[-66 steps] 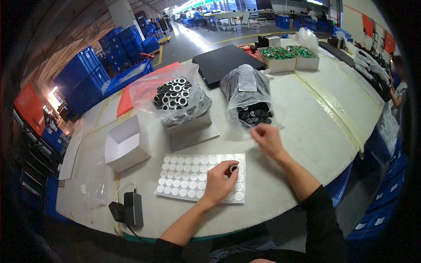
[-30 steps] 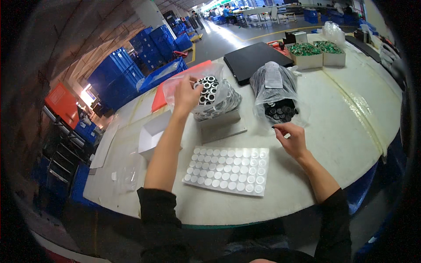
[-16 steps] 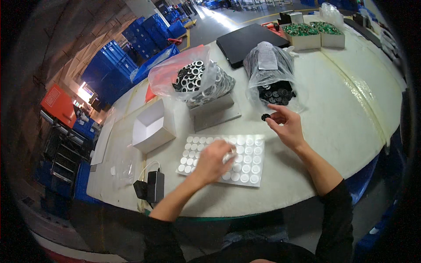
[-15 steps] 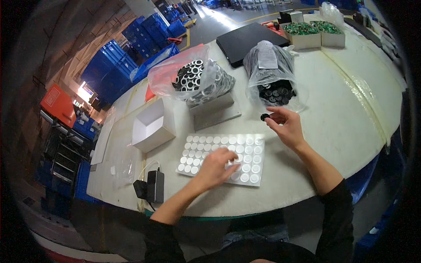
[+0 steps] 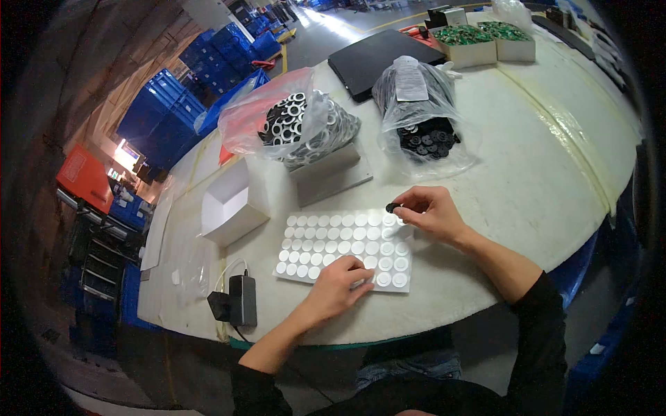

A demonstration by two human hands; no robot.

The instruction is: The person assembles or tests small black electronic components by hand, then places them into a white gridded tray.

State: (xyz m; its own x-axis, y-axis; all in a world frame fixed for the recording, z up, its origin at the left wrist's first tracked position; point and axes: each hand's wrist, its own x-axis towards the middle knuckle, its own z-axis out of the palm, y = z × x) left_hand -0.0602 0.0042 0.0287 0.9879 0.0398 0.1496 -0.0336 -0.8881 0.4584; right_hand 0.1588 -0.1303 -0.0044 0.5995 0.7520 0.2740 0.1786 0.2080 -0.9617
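Note:
A white sheet of round white stickers [image 5: 295, 258], set in rows, lies on the table in front of me. My right hand [image 5: 431, 213] pinches a small black disc [image 5: 393, 207] between thumb and fingertips, over the sheet's far right corner. Low on the sheet, near its front edge, my left hand [image 5: 338, 286] has its fingers curled and the thumb close to the index finger. Whatever lies between those fingertips is hidden. Beyond the right hand, an open clear bag holds many black discs [image 5: 431, 139].
Left of that bag stands another bag of black and white rings [image 5: 286, 121], behind a grey metal block [image 5: 333, 173]. An open white box [image 5: 236, 204] and a black power adapter [image 5: 243, 299] are at the left. Boxes of green parts [image 5: 463, 50] and a black laptop-like slab [image 5: 368, 59] sit farther back.
My right hand has come from the bag's mouth toward me and left, carrying the black disc to the sheet. My left hand has shifted slightly nearer the sheet's front edge.

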